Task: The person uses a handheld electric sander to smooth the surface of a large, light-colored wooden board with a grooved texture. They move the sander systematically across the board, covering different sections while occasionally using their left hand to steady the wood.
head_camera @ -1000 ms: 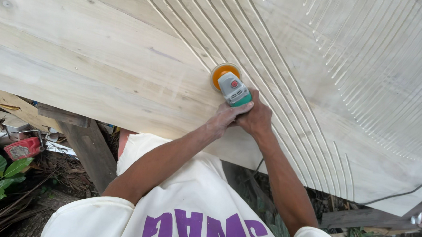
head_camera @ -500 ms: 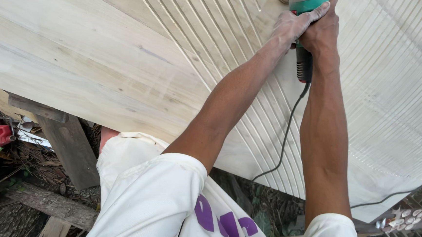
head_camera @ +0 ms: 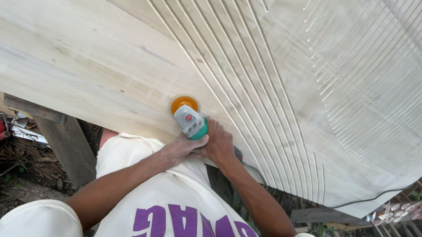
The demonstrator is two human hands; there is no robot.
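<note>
One green and grey handheld power sander (head_camera: 191,122) with a round orange sanding disc (head_camera: 184,103) rests on the near edge of the large pale wooden panel (head_camera: 92,62), left of its curved grooves. The left hand (head_camera: 182,147) and right hand (head_camera: 217,144) both clasp its body; its cord looks to trail right.

A small power sander (head_camera: 190,119) with a grey and green body, a red button on top and a round orange pad is pressed flat on a pale wooden panel (head_camera: 78,61). It lies near the panel's lower edge, just beside a band of curved, carved grooves. The panel's surface is dusted white, and its grain runs lengthwise.
</note>
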